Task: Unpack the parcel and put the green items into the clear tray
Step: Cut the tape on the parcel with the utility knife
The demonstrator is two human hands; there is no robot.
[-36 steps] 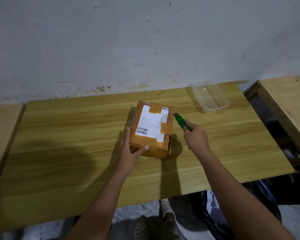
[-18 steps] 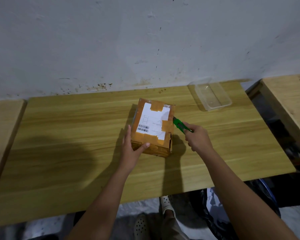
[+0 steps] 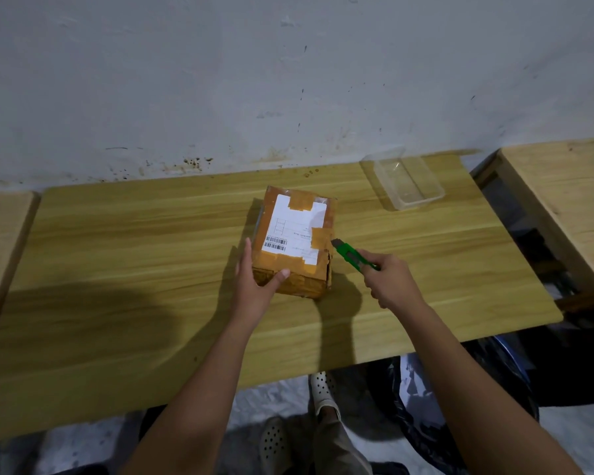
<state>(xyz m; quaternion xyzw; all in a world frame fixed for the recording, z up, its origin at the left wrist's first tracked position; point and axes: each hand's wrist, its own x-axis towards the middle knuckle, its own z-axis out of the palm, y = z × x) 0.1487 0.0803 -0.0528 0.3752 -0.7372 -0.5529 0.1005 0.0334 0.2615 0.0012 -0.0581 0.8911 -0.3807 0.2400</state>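
A brown taped cardboard parcel point(image 3: 297, 241) with a white shipping label lies closed at the middle of the wooden table point(image 3: 151, 269). My left hand point(image 3: 256, 282) holds its near left corner, fingers along the left side and thumb on the front face. My right hand point(image 3: 390, 281) grips a green utility knife point(image 3: 352, 256); the blade tip touches the parcel's right top edge. The clear tray point(image 3: 407, 181) stands empty at the table's far right, by the wall. What the parcel contains is hidden.
A grey wall runs behind the table. Another wooden table point(image 3: 570, 186) stands to the right across a gap, a third point(image 3: 0, 228) at the left. A dark bag point(image 3: 460, 399) sits on the floor under the table's right front edge, near my feet.
The knife in my right hand has slid along the parcel's right edge toward me. My left hand keeps the same hold on the parcel.
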